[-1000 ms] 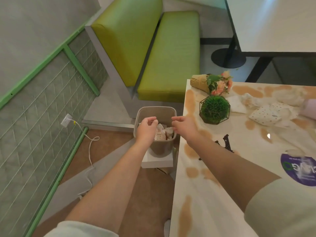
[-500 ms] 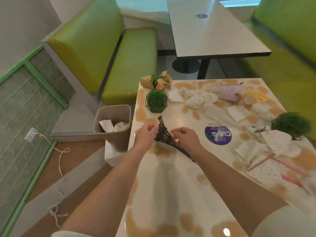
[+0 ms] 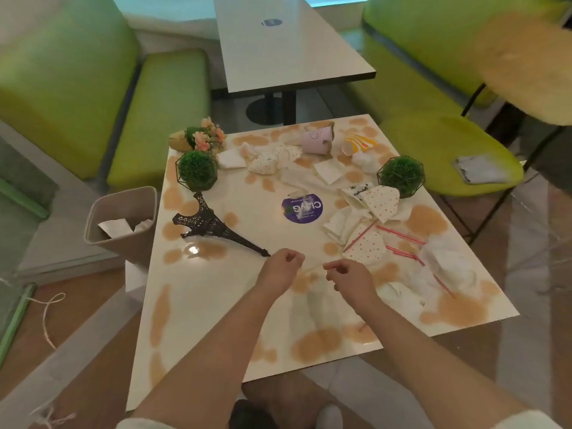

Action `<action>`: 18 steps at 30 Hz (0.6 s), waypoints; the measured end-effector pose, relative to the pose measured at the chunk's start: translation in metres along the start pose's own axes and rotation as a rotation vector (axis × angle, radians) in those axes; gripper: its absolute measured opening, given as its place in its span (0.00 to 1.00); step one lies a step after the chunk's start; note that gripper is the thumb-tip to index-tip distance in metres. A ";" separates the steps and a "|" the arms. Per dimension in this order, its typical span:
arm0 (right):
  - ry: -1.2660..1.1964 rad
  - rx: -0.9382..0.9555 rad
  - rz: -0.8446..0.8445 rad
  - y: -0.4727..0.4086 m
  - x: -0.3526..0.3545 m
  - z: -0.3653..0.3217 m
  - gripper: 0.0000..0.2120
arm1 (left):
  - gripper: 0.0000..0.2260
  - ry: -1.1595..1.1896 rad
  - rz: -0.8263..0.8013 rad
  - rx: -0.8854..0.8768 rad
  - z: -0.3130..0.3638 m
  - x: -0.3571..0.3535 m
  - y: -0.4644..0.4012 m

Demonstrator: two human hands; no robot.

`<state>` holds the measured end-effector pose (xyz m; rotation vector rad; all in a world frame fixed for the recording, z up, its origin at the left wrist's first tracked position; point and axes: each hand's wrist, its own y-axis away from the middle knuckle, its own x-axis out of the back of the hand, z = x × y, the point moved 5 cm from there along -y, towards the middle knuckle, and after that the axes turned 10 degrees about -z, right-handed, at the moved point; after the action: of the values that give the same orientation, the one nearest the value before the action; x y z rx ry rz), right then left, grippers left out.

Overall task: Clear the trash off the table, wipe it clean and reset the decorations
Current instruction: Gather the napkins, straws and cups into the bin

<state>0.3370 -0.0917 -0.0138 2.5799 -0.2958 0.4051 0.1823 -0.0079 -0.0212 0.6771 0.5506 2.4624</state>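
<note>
The stained white table (image 3: 216, 305) carries trash: crumpled napkins (image 3: 445, 267), polka-dot wrappers (image 3: 382, 201), red straws (image 3: 402, 235), a tipped pink cup (image 3: 317, 140) and a yellow striped cup (image 3: 359, 144). A black Eiffel tower model (image 3: 213, 226) lies on its side at the left. Two green ball plants (image 3: 197, 170) (image 3: 400, 175) and a flower bouquet (image 3: 202, 138) stand further back. My left hand (image 3: 280, 267) and right hand (image 3: 349, 278) hover over the near middle with fingers loosely curled, holding nothing that shows.
A beige trash bin (image 3: 120, 221) with paper inside stands by the table's left edge. A grey cloth (image 3: 481, 168) lies on the yellow-green chair at right. Green benches and a second table (image 3: 278, 41) are behind. A white cable (image 3: 46, 314) trails on the floor.
My view swung from the bin to the table. Both hands moved from above the bin, past the tower model, to the table's near middle.
</note>
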 end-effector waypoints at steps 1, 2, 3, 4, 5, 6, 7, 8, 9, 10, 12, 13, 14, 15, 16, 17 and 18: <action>0.001 -0.010 0.018 0.004 0.009 0.008 0.10 | 0.06 -0.010 -0.027 -0.001 0.000 -0.013 0.001; 0.008 -0.015 0.036 0.007 0.018 0.016 0.10 | 0.07 -0.028 -0.051 -0.001 0.001 -0.026 0.002; 0.015 -0.020 0.052 0.010 0.025 0.023 0.10 | 0.07 -0.047 -0.070 -0.006 0.001 -0.035 0.003; 0.016 -0.027 0.077 0.014 0.035 0.031 0.10 | 0.07 -0.067 -0.096 -0.012 0.003 -0.048 0.004; 0.018 -0.036 0.097 0.017 0.041 0.036 0.10 | 0.07 -0.083 -0.119 -0.021 0.003 -0.057 0.005; 0.021 -0.043 0.124 0.020 0.049 0.043 0.10 | 0.07 -0.110 -0.151 -0.027 0.004 -0.068 0.007; 0.028 -0.047 0.152 0.024 0.056 0.048 0.10 | 0.07 -0.141 -0.179 -0.030 0.004 -0.078 0.009; 0.036 -0.053 0.181 0.027 0.064 0.055 0.10 | 0.08 -0.178 -0.206 -0.033 0.006 -0.088 0.011; 0.042 -0.066 0.212 0.031 0.072 0.061 0.10 | 0.09 -0.214 -0.231 -0.039 0.007 -0.099 0.012; 0.053 -0.083 0.238 0.035 0.079 0.066 0.10 | 0.09 -0.241 -0.249 -0.044 0.009 -0.107 0.012; 0.069 -0.120 0.289 0.041 0.090 0.078 0.11 | 0.11 -0.303 -0.275 -0.061 0.016 -0.120 0.014; 0.083 -0.136 0.307 0.044 0.095 0.084 0.11 | 0.11 -0.350 -0.280 -0.073 0.020 -0.126 0.013; 0.093 -0.159 0.325 0.046 0.100 0.091 0.10 | 0.11 -0.412 -0.283 -0.088 0.024 -0.132 0.012; 0.103 -0.180 0.335 0.047 0.103 0.097 0.10 | 0.11 -0.478 -0.277 -0.103 0.027 -0.136 0.011; 0.112 -0.199 0.341 0.048 0.106 0.103 0.10 | 0.11 -0.541 -0.263 -0.113 0.029 -0.139 0.011; 0.121 -0.216 0.343 0.050 0.108 0.108 0.10 | 0.11 -0.604 -0.246 -0.121 0.031 -0.142 0.011; 0.132 -0.232 0.348 0.050 0.110 0.111 0.11 | 0.11 -0.672 -0.232 -0.133 0.033 -0.145 0.010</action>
<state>0.4508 -0.2063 -0.0459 2.2634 -0.7047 0.6226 0.3046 -0.0917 -0.0406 1.2291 0.1839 1.8760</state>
